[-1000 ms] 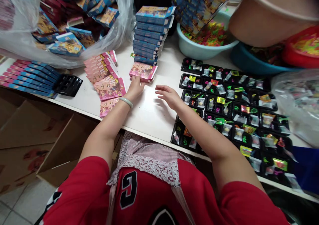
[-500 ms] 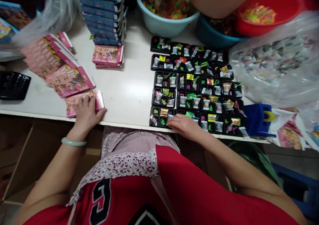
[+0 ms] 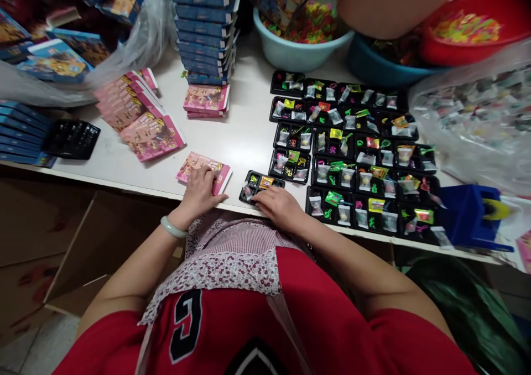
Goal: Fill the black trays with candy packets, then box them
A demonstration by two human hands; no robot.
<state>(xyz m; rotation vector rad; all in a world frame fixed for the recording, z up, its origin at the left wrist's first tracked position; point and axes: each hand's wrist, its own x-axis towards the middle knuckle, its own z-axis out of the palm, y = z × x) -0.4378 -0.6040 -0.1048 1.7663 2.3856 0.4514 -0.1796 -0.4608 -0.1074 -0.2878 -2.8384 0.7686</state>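
My left hand (image 3: 199, 189) rests over a flat pink printed box (image 3: 191, 165), fingers across its top and thumb stretched towards its right side. The box lies near the table's front edge. To its right, my right hand (image 3: 280, 204) has its fingers closed on the near right part of a small black compartment tray (image 3: 249, 189). That tray holds an orange packet, a clear wrapped piece and small green bits; my fingers hide part of it. A gap separates it from the rows of similar filled trays (image 3: 375, 216) on the right.
Fanned pink boxes (image 3: 155, 137) lie at left, near stacked black trays (image 3: 71, 139). Behind stands a tall stack of blue boxes (image 3: 203, 32) on pink ones. Basins, one light blue (image 3: 296, 54) and one red (image 3: 450, 51), hold colourful bits. A blue tape dispenser (image 3: 468, 214) stands right.
My left hand has slid the pink box right, away from the fanned boxes. My right hand has drawn the black tray left, out of the front row. The camera view has shifted left.
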